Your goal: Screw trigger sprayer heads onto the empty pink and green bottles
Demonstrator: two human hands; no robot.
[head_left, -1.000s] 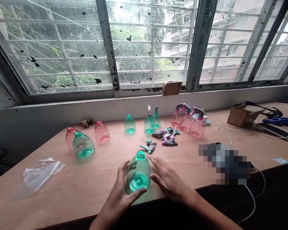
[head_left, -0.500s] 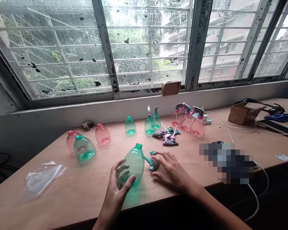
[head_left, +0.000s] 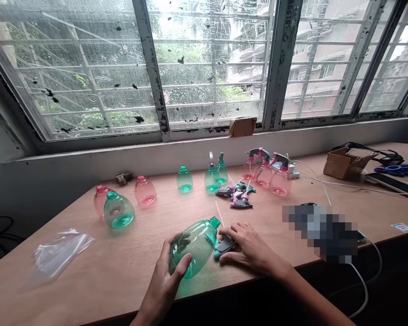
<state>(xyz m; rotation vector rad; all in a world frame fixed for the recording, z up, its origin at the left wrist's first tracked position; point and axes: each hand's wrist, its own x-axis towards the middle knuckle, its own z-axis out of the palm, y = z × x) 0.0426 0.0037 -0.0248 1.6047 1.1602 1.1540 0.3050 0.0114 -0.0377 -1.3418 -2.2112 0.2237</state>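
A clear green bottle is gripped in my left hand, tilted so that its uncapped neck points up and to the right. Close beside that neck, my right hand has its fingers closed round a grey and green spray trigger head. A thin pale tube rises from behind the neck, up and to the left. Behind my hands lies a pile of loose spray heads, pink-grey and green-grey.
Uncapped bottles stand at left: a green bottle and a pink bottle among them. Pink spray bottles and green spray bottles stand near the wall. A plastic bag lies left; a cardboard box sits right.
My left hand has tipped the green bottle to the right. My right hand has turned the spray head, and its pale tube now shows pointing up.
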